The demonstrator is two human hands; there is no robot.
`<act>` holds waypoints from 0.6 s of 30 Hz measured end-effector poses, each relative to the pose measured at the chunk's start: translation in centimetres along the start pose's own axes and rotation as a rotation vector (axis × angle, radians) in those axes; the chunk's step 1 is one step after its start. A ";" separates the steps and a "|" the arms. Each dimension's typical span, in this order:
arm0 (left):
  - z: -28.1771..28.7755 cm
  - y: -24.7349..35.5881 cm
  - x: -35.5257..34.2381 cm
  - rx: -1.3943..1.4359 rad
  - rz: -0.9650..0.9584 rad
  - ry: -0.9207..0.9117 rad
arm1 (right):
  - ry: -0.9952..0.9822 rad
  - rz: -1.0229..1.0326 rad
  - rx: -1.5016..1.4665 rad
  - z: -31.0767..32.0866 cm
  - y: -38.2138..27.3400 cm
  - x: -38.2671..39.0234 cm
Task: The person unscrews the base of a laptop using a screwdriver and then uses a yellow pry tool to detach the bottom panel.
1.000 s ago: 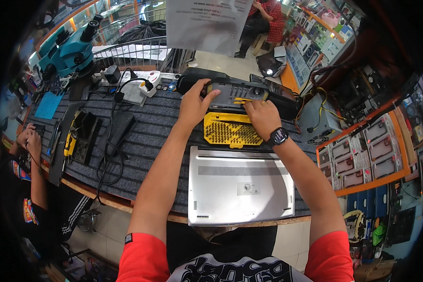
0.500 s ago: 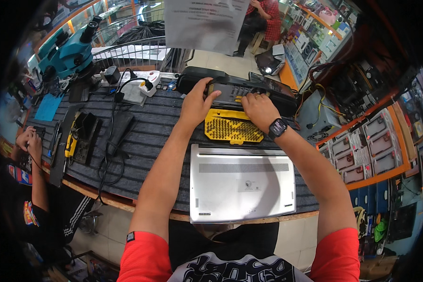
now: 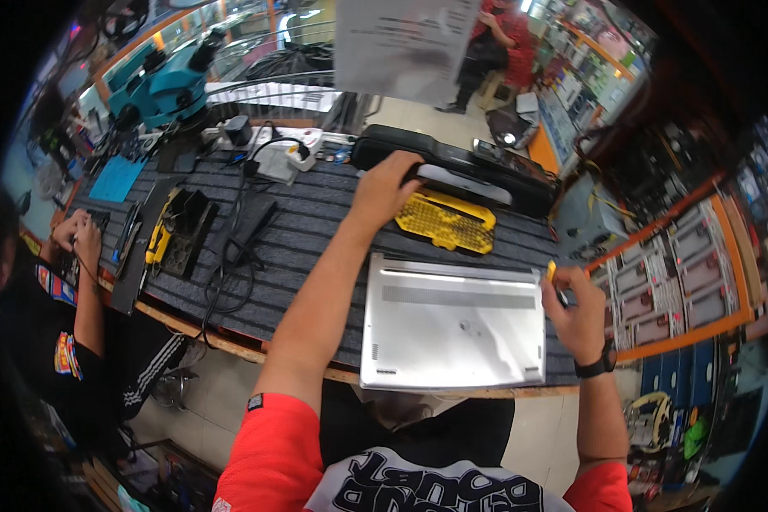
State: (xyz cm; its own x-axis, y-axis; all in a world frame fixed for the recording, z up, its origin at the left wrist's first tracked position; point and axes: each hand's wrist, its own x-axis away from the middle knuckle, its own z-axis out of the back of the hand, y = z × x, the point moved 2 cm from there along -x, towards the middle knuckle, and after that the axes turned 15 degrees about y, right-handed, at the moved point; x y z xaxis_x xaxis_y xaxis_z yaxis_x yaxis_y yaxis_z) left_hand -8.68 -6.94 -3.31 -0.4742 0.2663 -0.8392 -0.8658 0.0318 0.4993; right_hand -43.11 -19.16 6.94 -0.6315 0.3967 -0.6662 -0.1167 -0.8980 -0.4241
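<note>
A silver laptop [image 3: 452, 341] lies bottom side up on the bench in front of me, its vent strip toward the far edge. Beyond it sits a yellow screwdriver bit case [image 3: 445, 224], with rows of small bits in its tray. My left hand [image 3: 387, 194] is closed on the left end of the case's raised dark lid [image 3: 465, 183]. At the laptop's right far corner, my right hand [image 3: 578, 314] is closed around a yellow-and-black screwdriver [image 3: 551, 271]. Most of the screwdriver is hidden by the fingers.
A long black case [image 3: 418, 147] stands behind the bit case. Left on the ribbed grey mat are a black cable [image 3: 230, 256], a yellow tool [image 3: 158, 239] and a teal microscope [image 3: 166, 90]. A co-worker's hands [image 3: 78, 235] are at the far left. Boxed phone cases [image 3: 674, 264] stand right.
My right hand has left the bit case and come back to the laptop's right side with the screwdriver. My left hand stays at the lid, which has tilted. The whole view has shifted.
</note>
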 end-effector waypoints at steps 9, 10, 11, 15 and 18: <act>2.9 6.2 -1.1 -0.145 0.020 -0.606 | 0.301 -0.614 -0.376 8.5 5.4 16.7; 2.6 6.7 -1.1 -0.143 0.040 -0.682 | 0.311 -0.642 -0.403 8.6 5.8 17.6; 2.1 7.3 -0.9 -0.158 0.006 -0.740 | 0.326 -0.664 -0.422 8.5 6.2 18.4; -0.5 8.6 0.5 -0.240 -0.209 -0.823 | 0.380 -0.713 -0.492 7.7 6.8 20.6; -1.5 8.7 1.5 -0.321 -0.257 -0.742 | 0.370 -0.720 -0.493 7.4 7.1 21.6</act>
State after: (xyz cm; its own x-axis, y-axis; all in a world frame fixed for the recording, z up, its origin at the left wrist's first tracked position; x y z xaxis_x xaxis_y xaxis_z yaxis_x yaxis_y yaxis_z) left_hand -17.15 -7.67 -0.51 -0.1260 0.8551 -0.5029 -0.9888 -0.0674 0.1331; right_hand -63.24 -18.34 -5.88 -0.2407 0.9352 -0.2598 0.0068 -0.2660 -0.9640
